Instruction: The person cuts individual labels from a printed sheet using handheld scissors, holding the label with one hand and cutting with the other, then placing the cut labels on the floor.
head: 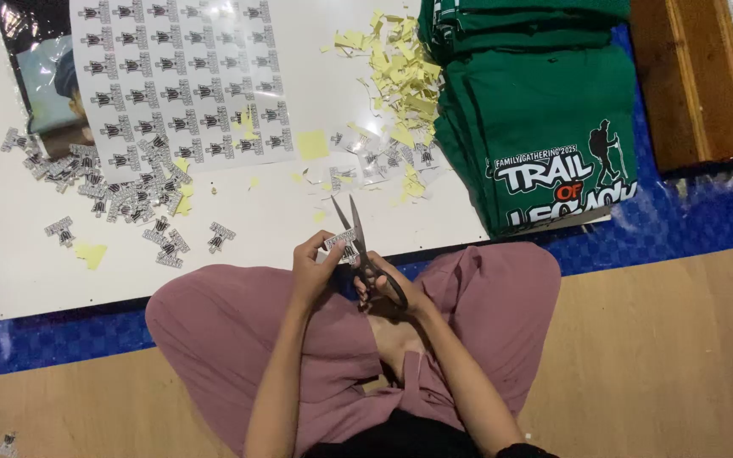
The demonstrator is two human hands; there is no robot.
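From the head cam I see my right hand (388,288) with fingers curled through the handles of the scissors (358,246), blades parted. My left hand (314,267) pinches a small printed sticker piece (341,244) between them, just above the white board (299,212).

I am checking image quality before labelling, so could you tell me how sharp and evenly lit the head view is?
Head view: light is soft and even, with no hard shadows; the scissors and both hands, left hand and right hand, are slightly soft; the small cut-out stickers lack fine detail; straight edges of the white board bow slightly.
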